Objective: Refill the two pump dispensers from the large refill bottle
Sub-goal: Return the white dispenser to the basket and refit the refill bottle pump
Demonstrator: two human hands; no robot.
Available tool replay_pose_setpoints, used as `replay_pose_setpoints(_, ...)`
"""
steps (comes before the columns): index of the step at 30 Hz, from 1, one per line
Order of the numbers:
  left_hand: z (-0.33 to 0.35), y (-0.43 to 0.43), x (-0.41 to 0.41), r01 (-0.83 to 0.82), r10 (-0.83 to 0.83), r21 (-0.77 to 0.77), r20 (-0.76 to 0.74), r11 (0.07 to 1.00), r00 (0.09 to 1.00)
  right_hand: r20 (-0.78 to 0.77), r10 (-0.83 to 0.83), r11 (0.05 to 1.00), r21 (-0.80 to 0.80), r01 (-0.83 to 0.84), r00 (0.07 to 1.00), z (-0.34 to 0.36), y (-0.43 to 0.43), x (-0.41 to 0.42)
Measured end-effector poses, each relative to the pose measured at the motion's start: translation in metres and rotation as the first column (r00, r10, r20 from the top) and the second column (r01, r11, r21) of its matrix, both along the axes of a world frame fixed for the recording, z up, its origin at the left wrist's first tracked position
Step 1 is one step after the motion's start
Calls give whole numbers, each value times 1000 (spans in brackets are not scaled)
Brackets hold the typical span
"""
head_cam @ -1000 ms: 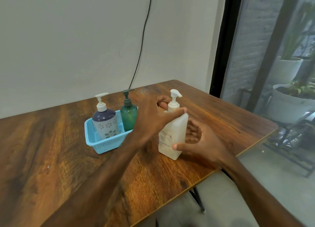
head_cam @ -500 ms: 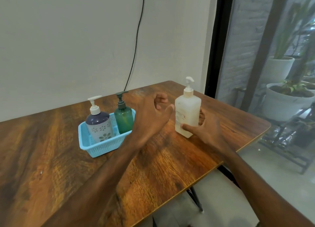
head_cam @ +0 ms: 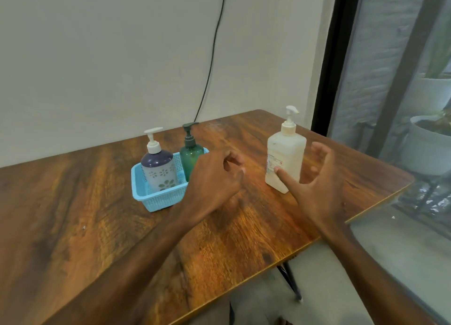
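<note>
Nothing poured yet, I judge: purple dispenser, green dispenser, refill bottle all capped; left hand loosely curled, right hand spread, both empty.

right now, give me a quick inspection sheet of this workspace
surface: wooden table, dark grained top
job's things: large refill bottle upright on the table, pump on; purple floral dispenser and green dispenser upright in the blue basket, pumps on
clutter: nothing seen
hands: left hand loosely curled, holds nothing; right hand spread open beside the refill bottle, no grip
cables: black cable runs down the wall behind the table
surroundings: glass panel on the right, white plant pots beyond it
</note>
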State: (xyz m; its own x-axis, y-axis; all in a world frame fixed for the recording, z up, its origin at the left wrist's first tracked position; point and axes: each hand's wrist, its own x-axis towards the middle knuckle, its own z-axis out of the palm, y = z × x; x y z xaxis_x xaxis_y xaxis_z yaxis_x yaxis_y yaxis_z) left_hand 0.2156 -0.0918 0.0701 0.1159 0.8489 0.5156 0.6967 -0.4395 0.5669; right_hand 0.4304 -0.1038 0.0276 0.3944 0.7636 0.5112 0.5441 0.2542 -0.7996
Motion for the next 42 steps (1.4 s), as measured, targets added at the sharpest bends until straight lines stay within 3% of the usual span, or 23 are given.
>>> replay_pose_setpoints(4, -6, -19, -33, -48, 49, 49, -24, 998, 998, 40, 119, 970, 208, -125, 992, 18, -33, -42)
replay_pose_setpoints(7, -14, -31, -63, -158, 160, 76, -19, 984, 987, 142, 253, 936, 215, -279, 957, 18, -35, -74)
replay_pose_setpoints(12, -26, -48, -124, -317, 320, 130, 0, 939, 948, 250, 445, 896, -119, -428, 860, 1, 1, -104)
replay_pose_setpoints(15, -30, -53, -146, -332, 331, -27, -37, 943, 943, 236, 499, 853, -305, -424, 834, -2, 23, -112)
replay_pose_setpoints(19, -35, -46, -155, -298, 281, -186, -113, 936, 953, 249, 571, 794, -407, -451, 782, 4, 41, -118)
replay_pose_setpoints(27, -53, -12, -171, -305, 313, -228, -3, 925, 950, 219, 580, 795, -360, -488, 784, 1, 71, -124)
replay_pose_setpoints(35, -56, 20, -185, -325, 343, -218, 46, 920, 938, 156, 575, 804, -288, -520, 803, -9, 114, -142)
replay_pose_setpoints(42, -52, 71, -205, -358, 380, -258, 38, 897, 924, 198, 550, 827, -266, -496, 811, -7, 167, -170)
